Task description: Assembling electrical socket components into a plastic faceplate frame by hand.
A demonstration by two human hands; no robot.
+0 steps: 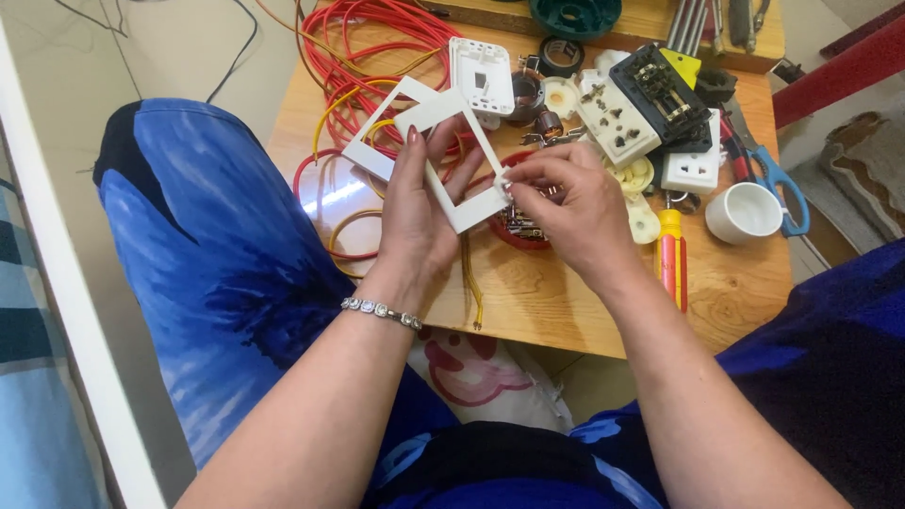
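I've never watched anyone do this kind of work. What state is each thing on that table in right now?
White frame: held up in both hands.
Left hand: grip shut on frame.
Right hand: pinching frame's corner.
Second frame: lying flat.
Red wire: coiled.
Screwdriver: lying down.
White cup: upright.
Scissors: lying on the table.

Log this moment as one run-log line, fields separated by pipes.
left hand: holds white frame plate | right hand: pinches frame's lower right corner | under: wooden table | nearby: red wire coil, screwdriver, white cup
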